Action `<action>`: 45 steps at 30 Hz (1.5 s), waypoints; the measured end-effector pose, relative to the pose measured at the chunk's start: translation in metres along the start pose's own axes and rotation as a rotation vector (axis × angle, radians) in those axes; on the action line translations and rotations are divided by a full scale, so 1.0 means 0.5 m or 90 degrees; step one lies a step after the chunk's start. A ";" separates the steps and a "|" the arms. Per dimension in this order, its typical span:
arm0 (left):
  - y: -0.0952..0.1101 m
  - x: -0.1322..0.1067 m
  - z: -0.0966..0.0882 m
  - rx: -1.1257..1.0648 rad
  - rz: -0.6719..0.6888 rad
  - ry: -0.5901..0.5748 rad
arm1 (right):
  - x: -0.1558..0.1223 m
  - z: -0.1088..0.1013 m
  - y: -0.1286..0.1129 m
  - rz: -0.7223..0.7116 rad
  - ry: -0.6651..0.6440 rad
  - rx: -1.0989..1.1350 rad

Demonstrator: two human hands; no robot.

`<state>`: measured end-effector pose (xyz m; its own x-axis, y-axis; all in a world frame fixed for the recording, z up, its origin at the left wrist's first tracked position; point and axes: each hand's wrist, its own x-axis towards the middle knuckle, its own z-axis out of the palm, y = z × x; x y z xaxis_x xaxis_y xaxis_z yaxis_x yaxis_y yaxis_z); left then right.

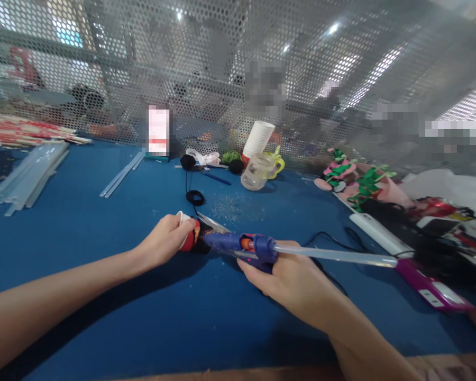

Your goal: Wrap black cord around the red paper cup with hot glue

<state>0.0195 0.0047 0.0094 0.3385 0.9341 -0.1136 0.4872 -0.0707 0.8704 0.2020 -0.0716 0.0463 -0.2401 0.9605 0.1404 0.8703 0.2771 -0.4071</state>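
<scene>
My left hand is closed around a small red paper cup with a white rim, held tilted on its side. My right hand grips a blue hot glue gun, a long clear glue stick jutting from its back. The gun's nozzle points left at the dark end of the cup; whether it touches cannot be made out. Black yarn lies in a small coil just beyond the cup and runs back to a black ball. Scissor blades show behind the gun's front.
Glue sticks lie in a pile at left, two more nearer the middle. Stacked white cups and a clear plastic cup stand at the back. On the right are a purple-and-white power strip, a black cable and craft flowers.
</scene>
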 end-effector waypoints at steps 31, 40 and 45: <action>0.005 -0.008 0.001 0.056 0.035 -0.007 | 0.015 -0.003 -0.001 0.129 0.010 0.047; -0.002 -0.007 0.003 0.082 0.059 0.008 | 0.010 -0.008 0.000 0.116 -0.016 0.061; 0.003 -0.011 0.003 0.081 0.047 -0.002 | 0.014 -0.008 0.000 0.111 -0.003 0.061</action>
<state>0.0194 -0.0008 0.0106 0.3802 0.9234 -0.0528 0.5591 -0.1840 0.8084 0.2020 -0.0652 0.0511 -0.0905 0.9943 0.0564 0.8541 0.1066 -0.5091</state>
